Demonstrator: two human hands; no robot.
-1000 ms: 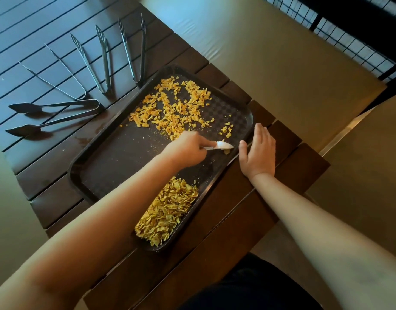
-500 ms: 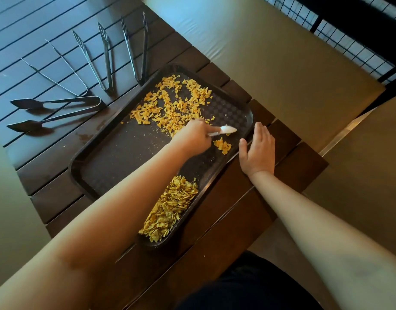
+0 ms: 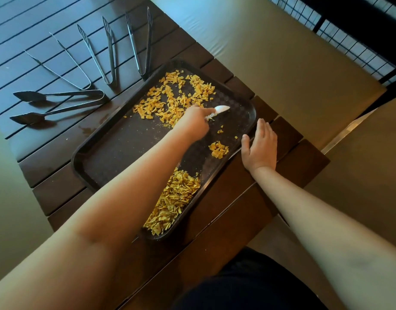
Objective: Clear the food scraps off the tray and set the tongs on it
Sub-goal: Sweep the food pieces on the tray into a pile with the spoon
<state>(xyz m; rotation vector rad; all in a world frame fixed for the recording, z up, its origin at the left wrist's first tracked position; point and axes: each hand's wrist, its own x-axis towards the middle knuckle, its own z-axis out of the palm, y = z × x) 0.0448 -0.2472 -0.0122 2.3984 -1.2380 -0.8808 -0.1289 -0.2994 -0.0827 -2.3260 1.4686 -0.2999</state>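
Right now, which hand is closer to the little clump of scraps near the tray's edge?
The right hand. It rests open at the tray rim just beside the small clump; the left hand, gripping a white scraper, is farther up the tray.

Bare arms, dark clothing — the person's own body

Both forearms were bare to the frame's edge, no sleeves, watch or rings visible. The left hand [image 3: 193, 121] and right hand [image 3: 259, 146] wore no gloves. Dark, plain clothing [image 3: 248, 285] — black or near it — covered the body at the bottom edge; its kind could not be told.
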